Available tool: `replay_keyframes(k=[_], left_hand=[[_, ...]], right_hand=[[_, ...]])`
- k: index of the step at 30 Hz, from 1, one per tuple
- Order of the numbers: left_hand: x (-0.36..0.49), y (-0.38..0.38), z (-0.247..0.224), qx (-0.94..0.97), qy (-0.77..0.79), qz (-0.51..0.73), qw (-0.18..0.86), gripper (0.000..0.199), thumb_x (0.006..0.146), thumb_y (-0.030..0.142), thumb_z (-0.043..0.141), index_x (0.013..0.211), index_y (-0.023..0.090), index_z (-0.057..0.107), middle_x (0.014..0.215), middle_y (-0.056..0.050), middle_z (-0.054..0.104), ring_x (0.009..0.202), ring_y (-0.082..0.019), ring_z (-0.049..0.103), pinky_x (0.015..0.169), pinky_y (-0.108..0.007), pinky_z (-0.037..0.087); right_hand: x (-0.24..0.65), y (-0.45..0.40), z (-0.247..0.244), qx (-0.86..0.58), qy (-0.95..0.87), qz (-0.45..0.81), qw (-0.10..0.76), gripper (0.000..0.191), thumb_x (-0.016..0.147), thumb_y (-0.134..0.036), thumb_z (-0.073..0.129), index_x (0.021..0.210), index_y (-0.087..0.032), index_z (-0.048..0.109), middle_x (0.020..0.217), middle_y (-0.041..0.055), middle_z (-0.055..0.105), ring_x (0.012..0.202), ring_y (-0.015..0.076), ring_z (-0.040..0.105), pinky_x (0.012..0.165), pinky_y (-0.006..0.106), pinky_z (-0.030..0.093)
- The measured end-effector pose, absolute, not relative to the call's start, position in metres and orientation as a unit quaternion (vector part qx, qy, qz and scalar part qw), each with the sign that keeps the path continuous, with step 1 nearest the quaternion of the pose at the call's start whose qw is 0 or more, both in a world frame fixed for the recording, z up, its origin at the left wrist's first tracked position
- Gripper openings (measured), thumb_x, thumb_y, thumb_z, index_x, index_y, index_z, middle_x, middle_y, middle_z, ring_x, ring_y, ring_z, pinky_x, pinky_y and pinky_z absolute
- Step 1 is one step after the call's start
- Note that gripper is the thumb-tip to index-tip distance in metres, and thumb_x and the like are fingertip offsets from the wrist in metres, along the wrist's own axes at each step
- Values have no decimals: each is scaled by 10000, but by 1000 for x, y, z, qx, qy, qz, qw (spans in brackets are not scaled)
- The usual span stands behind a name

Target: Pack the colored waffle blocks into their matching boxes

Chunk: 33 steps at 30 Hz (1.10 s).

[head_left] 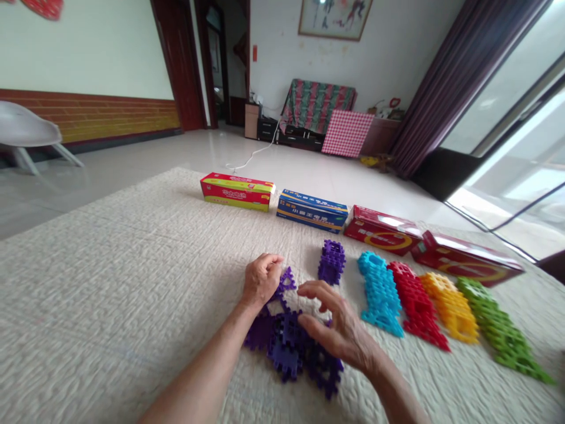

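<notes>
Purple interlocking plastic pieces [286, 347] lie in a loose pile on the pale textured cover. My left hand [261, 280] is at the pile's far left side, its fingers curled together; whatever they pinch is hidden. Just right of it is a purple triangular piece [288, 279]. Over the right part of the pile hovers my right hand [335, 324], thumb and fingers apart with nothing between them. Beyond it stands a short purple stack [332, 262]. Rows of blue [382, 294], red [417, 306], yellow [451, 306] and green pieces [503, 330] lie to the right.
Along the far edge of the cover [110, 282] stand a red-and-yellow box [237, 192], a blue box [311, 212] and two dark red boxes [384, 229]. Past them are a tiled floor, a cloth-covered cabinet [318, 106] and a white chair [29, 126] at left.
</notes>
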<state>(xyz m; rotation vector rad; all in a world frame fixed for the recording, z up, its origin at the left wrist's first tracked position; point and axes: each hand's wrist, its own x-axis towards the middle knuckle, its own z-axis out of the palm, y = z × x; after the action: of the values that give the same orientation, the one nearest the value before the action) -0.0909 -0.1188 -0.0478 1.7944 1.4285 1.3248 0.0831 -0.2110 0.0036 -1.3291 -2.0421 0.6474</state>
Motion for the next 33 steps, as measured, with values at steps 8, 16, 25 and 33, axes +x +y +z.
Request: replay_keyframes(k=[8,16,25,33], left_hand=[[-91,-120,-46,659,526,480,240,216,773,110,531,848,186,720,879,-29,743,769,-151,679,729,-230,501],[-90,-120,-45,662,528,473,242,213,777,116,536,860,177,723,886,-34,742,771,-156,680,739,-240,500],[-90,-120,-45,662,526,475,242,204,765,124,540,825,193,722,870,-25,741,757,-155,678,743,-244,510],[-90,-119,-46,665,524,476,239,222,758,100,527,823,192,719,863,-27,739,769,-155,678,744,-246,511]], right_hand=[[77,-234,-6,-467,-798,276,263,470,745,-211,634,1203,-234,537,1198,79,567,1076,219,565,932,352,466],[81,-232,-10,-475,-785,252,307,475,772,-225,624,1230,-256,504,1203,59,572,1055,204,579,870,317,497],[114,-195,-34,-619,-706,-76,336,459,785,-291,609,1226,-215,512,1163,115,546,1070,293,521,907,475,468],[115,-177,-36,-616,-723,-128,286,506,781,-275,597,1270,-188,498,1192,131,528,1084,307,492,910,474,453]])
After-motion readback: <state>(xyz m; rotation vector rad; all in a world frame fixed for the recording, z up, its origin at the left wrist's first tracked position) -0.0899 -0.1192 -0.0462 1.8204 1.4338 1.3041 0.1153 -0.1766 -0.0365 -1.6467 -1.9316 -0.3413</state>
